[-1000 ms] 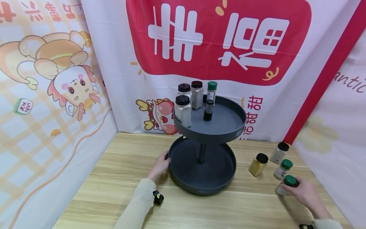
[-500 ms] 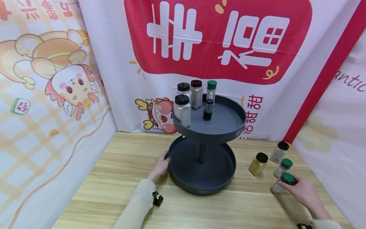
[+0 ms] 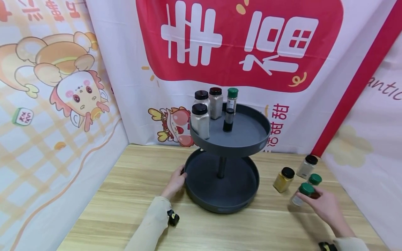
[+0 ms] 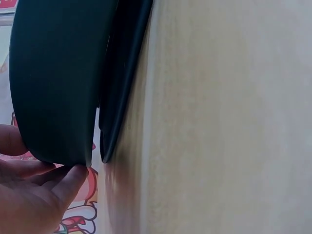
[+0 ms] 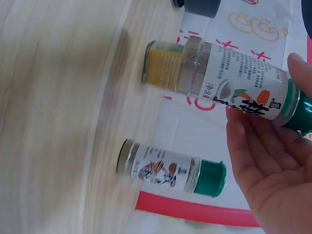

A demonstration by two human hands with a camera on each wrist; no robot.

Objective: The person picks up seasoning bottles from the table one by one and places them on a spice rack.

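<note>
My right hand (image 3: 325, 205) grips a spice jar (image 3: 302, 195) with a green lid by its upper part; in the right wrist view that jar (image 5: 239, 80) hangs above the tabletop. A second green-lidded spice jar (image 5: 170, 169) stands just beyond, partly covered in the head view. At the left, my left hand (image 3: 174, 183) holds the rim of the lower tray of a dark grey two-tier turntable (image 3: 223, 205). The left wrist view shows its fingers and thumb (image 4: 12, 141) around the tray wall (image 4: 58, 87).
The upper tray (image 3: 251, 136) carries several jars, white ones (image 3: 201, 122) at its left edge and a small black-based bottle (image 3: 228, 122). A yellow spice jar (image 3: 283, 180) and a black-lidded jar (image 3: 307, 167) stand on the wooden table (image 3: 125, 205). Printed cloths hang behind and beside.
My right hand has lifted the green-lidded spice jar and carried it left and a little away from me, in front of the other green-lidded one. The left hand has stayed on the tray.
</note>
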